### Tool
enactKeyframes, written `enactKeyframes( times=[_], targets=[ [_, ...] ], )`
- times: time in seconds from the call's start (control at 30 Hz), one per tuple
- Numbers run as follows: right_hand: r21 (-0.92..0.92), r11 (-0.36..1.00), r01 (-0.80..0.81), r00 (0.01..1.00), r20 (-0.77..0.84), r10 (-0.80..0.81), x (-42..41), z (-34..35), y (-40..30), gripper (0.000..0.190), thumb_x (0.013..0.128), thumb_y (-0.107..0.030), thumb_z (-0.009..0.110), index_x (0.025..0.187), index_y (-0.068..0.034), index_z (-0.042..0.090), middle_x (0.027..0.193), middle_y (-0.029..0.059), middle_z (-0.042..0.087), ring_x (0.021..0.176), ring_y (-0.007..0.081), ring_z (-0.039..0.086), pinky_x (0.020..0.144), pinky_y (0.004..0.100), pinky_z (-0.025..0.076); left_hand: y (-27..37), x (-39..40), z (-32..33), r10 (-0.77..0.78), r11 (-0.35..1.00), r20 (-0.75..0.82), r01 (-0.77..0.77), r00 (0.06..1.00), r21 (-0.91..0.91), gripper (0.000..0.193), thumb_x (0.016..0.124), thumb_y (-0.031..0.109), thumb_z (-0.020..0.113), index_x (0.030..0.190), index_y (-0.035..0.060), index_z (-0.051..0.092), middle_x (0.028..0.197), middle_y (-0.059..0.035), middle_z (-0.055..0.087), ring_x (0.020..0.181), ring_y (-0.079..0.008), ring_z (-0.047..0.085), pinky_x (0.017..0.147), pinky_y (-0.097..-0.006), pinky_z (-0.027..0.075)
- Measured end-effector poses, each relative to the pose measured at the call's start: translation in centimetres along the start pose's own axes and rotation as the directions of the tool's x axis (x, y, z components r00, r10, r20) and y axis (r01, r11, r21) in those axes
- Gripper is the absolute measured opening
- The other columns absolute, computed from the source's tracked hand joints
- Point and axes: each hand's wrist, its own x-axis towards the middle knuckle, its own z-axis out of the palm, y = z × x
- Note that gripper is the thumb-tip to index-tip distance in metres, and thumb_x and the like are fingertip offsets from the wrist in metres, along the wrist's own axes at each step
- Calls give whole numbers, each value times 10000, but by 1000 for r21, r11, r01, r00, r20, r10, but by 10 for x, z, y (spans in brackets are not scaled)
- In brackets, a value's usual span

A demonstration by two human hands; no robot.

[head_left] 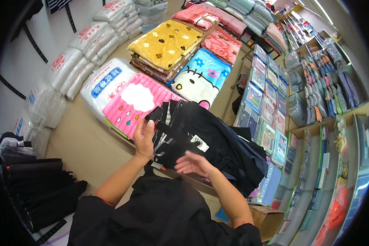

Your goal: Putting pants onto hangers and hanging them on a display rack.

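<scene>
My left hand (pixel 144 140) is closed around a dark hanger (pixel 160 124), its thumb pressed on the black plastic; motion blur hides the exact shape. Pale metal hooks (pixel 163 147) show just below it. In front of me lies a heap of black and dark navy garments (pixel 224 141), with trouser-like folds. A white hang tag (pixel 200 143) bearing print rests on the black cloth. My right hand (pixel 192 164) hovers over the near edge of the heap, fingers spread and slightly blurred, with nothing in it.
Beyond the heap lie a pink blanket (pixel 135 103), a yellow blanket stack (pixel 166 43) and a blue cartoon blanket (pixel 203 80). White bagged bedding (pixel 80 61) lines the left wall. Black garments (pixel 46 190) hang at lower left. Packaged textiles (pixel 264 104), shelves (pixel 323 153) and a cardboard box (pixel 266 220) stand right.
</scene>
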Motion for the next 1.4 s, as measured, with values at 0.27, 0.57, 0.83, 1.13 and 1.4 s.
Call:
enactKeyframes(
  times=[0.27,0.57,0.83,1.13,1.4],
  targets=[
    [-951,304,51,500,-239,-832,115,-97,-67,199,933,-75,623,1101,-24,718,1136,169,736,1058,314,734,911,384,577,29,24,-92,121,810,275,-255,954,528,358,969,258,685,1184,-26,647,1019,-153,653,908,-293,638,844,-380,506],
    [-958,135,-253,602,-265,-753,209,-140,-162,577,891,-7,580,1459,-75,502,1449,239,546,1364,418,521,1139,477,435,26,9,-156,34,617,470,-389,882,684,349,876,208,750,1142,6,647,1066,-167,681,945,-367,650,848,-443,517],
    [-988,-7,-153,508,-72,-858,144,-127,-151,424,798,-82,819,1202,-66,690,1070,156,647,916,286,668,824,386,545,17,22,-142,60,492,591,-539,805,684,397,861,243,785,1148,13,637,1044,-136,665,915,-347,645,805,-431,521],
    [-992,-117,-54,515,73,-854,18,-50,-133,234,901,-177,770,1049,-3,720,998,154,687,927,362,688,809,407,543,-13,53,-47,146,520,770,-710,622,475,403,882,194,764,1192,-7,605,1019,-164,655,905,-351,650,779,-427,524],
    [-984,-142,-103,445,82,-892,-31,-13,-91,145,898,-155,760,1023,-88,735,995,77,692,854,327,706,737,403,565,-42,38,31,136,436,867,-815,479,381,325,889,188,741,1133,-6,651,909,-99,617,841,-268,644,756,-377,525]
  ],
)
